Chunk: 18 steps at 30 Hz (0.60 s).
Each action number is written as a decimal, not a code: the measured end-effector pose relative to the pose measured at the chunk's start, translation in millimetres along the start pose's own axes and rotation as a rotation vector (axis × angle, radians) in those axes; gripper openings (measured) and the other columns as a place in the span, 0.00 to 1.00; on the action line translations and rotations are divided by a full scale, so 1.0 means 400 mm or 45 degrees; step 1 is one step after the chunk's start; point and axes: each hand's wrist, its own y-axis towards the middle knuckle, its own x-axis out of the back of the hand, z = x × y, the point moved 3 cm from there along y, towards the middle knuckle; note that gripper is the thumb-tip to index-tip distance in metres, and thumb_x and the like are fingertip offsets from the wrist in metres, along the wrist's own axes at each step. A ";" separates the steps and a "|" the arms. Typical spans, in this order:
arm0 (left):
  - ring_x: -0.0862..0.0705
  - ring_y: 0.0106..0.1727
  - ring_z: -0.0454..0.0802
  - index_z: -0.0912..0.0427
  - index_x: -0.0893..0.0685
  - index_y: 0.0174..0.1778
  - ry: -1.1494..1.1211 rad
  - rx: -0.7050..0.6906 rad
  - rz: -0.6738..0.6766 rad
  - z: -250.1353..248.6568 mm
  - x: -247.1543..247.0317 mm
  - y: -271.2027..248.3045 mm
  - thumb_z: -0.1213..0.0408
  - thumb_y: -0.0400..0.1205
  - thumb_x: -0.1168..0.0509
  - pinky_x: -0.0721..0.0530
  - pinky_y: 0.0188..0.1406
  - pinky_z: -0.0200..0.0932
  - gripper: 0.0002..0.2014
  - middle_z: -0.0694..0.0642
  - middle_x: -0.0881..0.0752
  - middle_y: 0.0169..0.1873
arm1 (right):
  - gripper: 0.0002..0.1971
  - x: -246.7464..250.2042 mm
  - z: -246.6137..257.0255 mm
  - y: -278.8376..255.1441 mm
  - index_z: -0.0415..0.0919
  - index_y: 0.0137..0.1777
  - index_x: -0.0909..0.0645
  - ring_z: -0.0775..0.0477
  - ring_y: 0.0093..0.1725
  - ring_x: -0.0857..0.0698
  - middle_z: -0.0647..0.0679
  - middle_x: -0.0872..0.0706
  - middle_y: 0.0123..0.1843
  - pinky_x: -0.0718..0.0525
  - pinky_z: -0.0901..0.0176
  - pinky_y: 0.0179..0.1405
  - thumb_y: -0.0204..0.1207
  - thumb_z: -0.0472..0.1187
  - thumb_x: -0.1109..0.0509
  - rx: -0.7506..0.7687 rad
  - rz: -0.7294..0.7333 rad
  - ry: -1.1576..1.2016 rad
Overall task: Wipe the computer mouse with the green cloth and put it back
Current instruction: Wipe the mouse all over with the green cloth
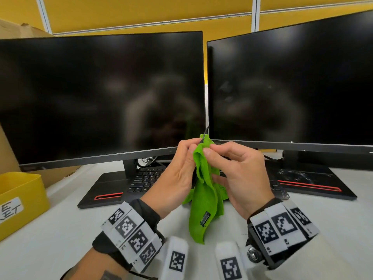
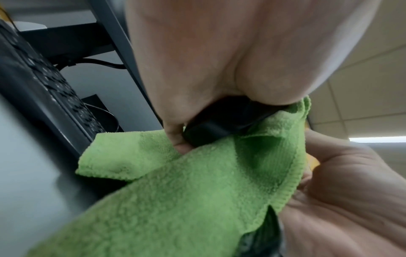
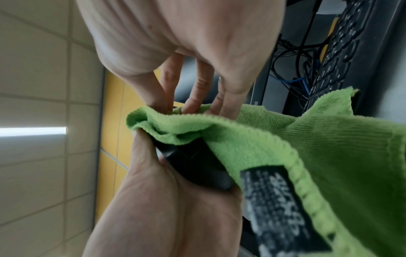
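Note:
Both hands are raised above the desk in front of the monitors. My left hand grips the black computer mouse, which also shows in the right wrist view as the mouse lying in the left palm. In the head view the mouse is hidden, and only its thin black cable pokes up. The green cloth is draped over the mouse and hangs down, its black label facing me. My right hand pinches the cloth and presses it against the mouse with curled fingers.
Two dark monitors stand close behind the hands, their flat black bases on the white desk. A black keyboard lies under the left monitor. A yellow bin sits at the left, with cardboard behind it.

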 end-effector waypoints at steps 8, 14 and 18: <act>0.13 0.69 0.50 0.55 0.27 0.77 0.014 -0.001 -0.022 -0.002 -0.006 0.004 0.46 0.88 0.53 0.16 0.73 0.48 0.26 0.59 0.14 0.67 | 0.04 -0.001 -0.002 -0.002 0.34 0.40 0.07 0.33 0.43 0.11 0.22 0.09 0.50 0.11 0.18 0.50 0.76 0.31 0.19 -0.048 -0.021 -0.007; 0.12 0.62 0.46 0.52 0.29 0.77 0.044 0.002 0.011 -0.010 -0.003 0.001 0.45 0.86 0.51 0.12 0.63 0.42 0.25 0.59 0.15 0.64 | 0.12 -0.003 0.007 -0.005 0.35 0.32 0.14 0.46 0.34 0.12 0.40 0.11 0.35 0.12 0.45 0.38 0.78 0.29 0.22 -0.191 0.101 0.149; 0.12 0.60 0.55 0.51 0.29 0.77 0.046 0.016 0.014 -0.010 -0.003 0.003 0.44 0.85 0.50 0.10 0.60 0.50 0.26 0.66 0.15 0.62 | 0.13 -0.003 0.008 -0.008 0.33 0.32 0.18 0.56 0.24 0.17 0.51 0.17 0.23 0.18 0.51 0.39 0.78 0.26 0.25 -0.299 0.124 0.265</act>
